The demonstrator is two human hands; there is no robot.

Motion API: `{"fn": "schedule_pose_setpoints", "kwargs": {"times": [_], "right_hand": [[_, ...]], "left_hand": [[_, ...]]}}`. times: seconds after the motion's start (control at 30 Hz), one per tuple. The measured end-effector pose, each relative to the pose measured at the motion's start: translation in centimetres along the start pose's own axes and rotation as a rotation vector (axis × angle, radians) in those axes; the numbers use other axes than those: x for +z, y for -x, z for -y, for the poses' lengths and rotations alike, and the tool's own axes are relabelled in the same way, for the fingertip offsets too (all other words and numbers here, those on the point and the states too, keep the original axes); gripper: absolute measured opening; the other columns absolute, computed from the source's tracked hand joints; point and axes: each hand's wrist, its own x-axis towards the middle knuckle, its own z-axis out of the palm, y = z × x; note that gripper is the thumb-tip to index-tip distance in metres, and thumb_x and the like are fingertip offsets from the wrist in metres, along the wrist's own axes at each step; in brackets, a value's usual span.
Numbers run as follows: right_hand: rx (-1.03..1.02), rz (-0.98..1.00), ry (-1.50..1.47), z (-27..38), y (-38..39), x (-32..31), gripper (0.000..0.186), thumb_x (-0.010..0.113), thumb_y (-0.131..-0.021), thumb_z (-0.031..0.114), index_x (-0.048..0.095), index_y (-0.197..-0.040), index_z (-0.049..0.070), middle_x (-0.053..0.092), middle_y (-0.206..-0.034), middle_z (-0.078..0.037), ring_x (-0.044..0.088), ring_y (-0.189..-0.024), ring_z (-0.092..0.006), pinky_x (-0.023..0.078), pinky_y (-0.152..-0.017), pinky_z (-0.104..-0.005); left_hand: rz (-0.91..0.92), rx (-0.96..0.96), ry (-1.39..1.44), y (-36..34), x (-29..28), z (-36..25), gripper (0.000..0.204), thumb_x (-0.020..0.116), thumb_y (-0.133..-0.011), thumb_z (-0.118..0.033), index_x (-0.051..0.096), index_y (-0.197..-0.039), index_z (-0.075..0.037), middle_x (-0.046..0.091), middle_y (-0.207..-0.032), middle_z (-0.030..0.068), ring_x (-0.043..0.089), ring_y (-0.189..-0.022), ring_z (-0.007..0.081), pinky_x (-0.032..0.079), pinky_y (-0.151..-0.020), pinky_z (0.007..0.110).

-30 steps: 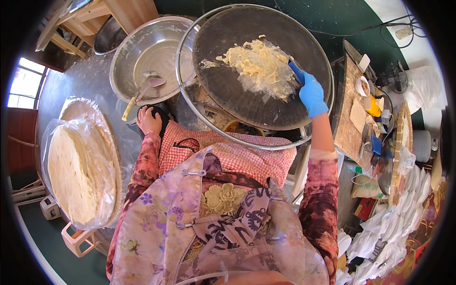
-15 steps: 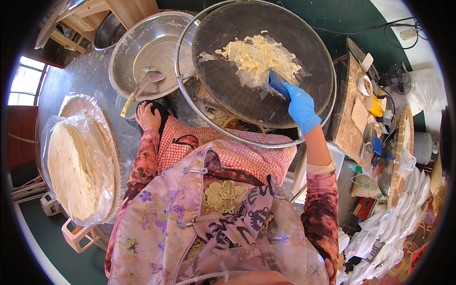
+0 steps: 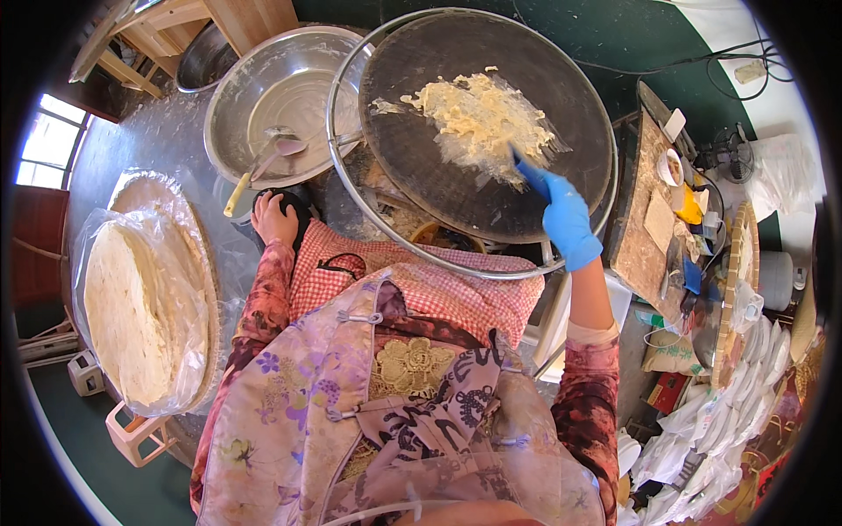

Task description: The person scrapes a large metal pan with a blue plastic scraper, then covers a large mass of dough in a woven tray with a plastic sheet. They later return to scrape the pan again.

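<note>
In a blue glove, my right hand (image 3: 568,226) is closed around a dark blue scraper (image 3: 530,175). The scraper is tilted over the right part of a round dark griddle (image 3: 399,131), close to a heap of pale yellow, crumpled batter (image 3: 487,114). Whether its edge touches the surface I cannot tell. My bare left hand (image 3: 275,221) lies over my knee with the fingers apart, holding nothing. Beyond it stands a large metal basin (image 3: 230,96) smeared with batter. A ladle (image 3: 276,156) with a yellowish handle end leans out over the basin's near rim.
A metal ring (image 3: 331,118) surrounds the griddle. To the left, a stack of thin round flatbreads (image 3: 132,307) lies in clear plastic. A cluttered wooden board (image 3: 636,237) stands at right, with a small white bowl (image 3: 671,167) on it. White plastic bags (image 3: 702,451) fill the lower right.
My right hand has drawn back slightly toward me and to the right with the scraper, which is now turned more edge-on. My left hand stays on the knee.
</note>
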Motion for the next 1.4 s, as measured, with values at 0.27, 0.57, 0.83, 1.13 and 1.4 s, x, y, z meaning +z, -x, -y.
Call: {"fn": "schedule_pose_setpoints", "kwargs": {"times": [0.27, 0.57, 0.83, 1.13, 1.4], "right_hand": [[-0.058, -0.147, 0.274, -1.8, -3.4, 4.4, 0.037, 0.044, -0.082, 0.0, 0.055, -0.117, 0.005, 0.059, -0.106, -0.02, 0.058, -0.096, -0.0353, 0.046, -0.085, -0.0411], [0.017, 0.111, 0.41, 3.5, 2.5, 5.9, 0.049, 0.046, -0.077, -0.002, 0.046, -0.126, 0.003, 0.055, -0.116, -0.02, 0.056, -0.101, -0.0351, 0.046, -0.086, -0.039], [-0.037, -0.092, 0.142, 2.2, 3.1, 1.5, 0.049, 0.044, -0.075, -0.008, 0.051, -0.123, 0.003, 0.056, -0.115, -0.022, 0.055, -0.104, -0.0375, 0.043, -0.09, -0.0412], [0.048, 0.041, 0.309, 2.1, -5.6, 3.7, 0.035, 0.05, -0.076, 0.004, 0.057, -0.111, 0.004, 0.062, -0.095, -0.02, 0.061, -0.089, -0.0356, 0.048, -0.078, -0.0422], [-0.105, 0.067, 0.254, 7.6, -6.8, 8.7, 0.037, 0.049, -0.076, 0.004, 0.055, -0.113, 0.002, 0.061, -0.101, -0.02, 0.059, -0.093, -0.0357, 0.047, -0.082, -0.0417]], "left_hand": [[0.004, -0.013, 0.002, -0.2, 0.0, -0.2, 0.034, 0.06, -0.077, -0.023, 0.061, -0.11, -0.013, 0.048, -0.13, 0.0023, 0.034, -0.129, 0.0235, 0.02, -0.107, 0.05], [-0.002, -0.016, -0.002, -0.1, 0.2, -0.1, 0.034, 0.06, -0.077, -0.024, 0.061, -0.11, -0.013, 0.048, -0.13, 0.0023, 0.033, -0.129, 0.0234, 0.019, -0.107, 0.05], [0.001, -0.016, 0.012, 0.0, 0.0, -0.2, 0.034, 0.06, -0.078, -0.024, 0.061, -0.11, -0.013, 0.048, -0.13, 0.003, 0.033, -0.13, 0.0236, 0.019, -0.107, 0.05], [-0.006, -0.007, 0.009, -0.2, 0.1, -0.2, 0.035, 0.06, -0.078, -0.024, 0.06, -0.111, -0.013, 0.048, -0.13, 0.0028, 0.034, -0.129, 0.0235, 0.02, -0.107, 0.05], [0.0, -0.016, 0.002, -0.2, 0.2, -0.2, 0.035, 0.06, -0.077, -0.025, 0.06, -0.111, -0.014, 0.048, -0.13, 0.0022, 0.034, -0.129, 0.0235, 0.021, -0.106, 0.051]]}}
